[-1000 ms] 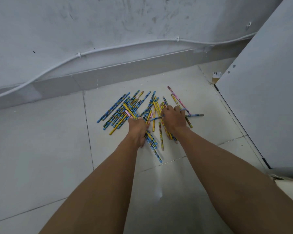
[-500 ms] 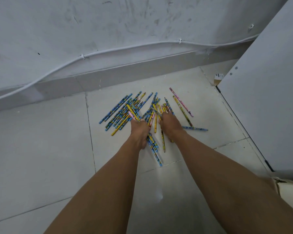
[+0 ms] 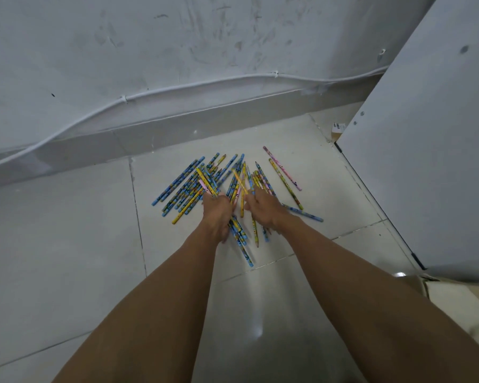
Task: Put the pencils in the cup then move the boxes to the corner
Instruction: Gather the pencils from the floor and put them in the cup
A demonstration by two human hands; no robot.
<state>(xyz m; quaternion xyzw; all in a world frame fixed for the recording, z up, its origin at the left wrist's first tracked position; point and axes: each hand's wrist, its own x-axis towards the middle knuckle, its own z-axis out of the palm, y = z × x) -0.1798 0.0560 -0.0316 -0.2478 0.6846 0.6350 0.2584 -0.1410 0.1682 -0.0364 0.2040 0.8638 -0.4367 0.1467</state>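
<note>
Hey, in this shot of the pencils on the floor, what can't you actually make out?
- Head view: how many pencils the left hand grips; its own back covers its fingers.
- Head view: whether the right hand grips or only presses pencils; its back hides the fingers.
- Head view: the brown labelled item, mostly behind the white panel.
- Prints on the pencils: too small.
- No cup shows in frame.

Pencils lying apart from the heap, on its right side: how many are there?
3: a pink pencil farthest back, a yellow pencil beside it, and a blue pencil by the right hand. That hand may hide others.
</note>
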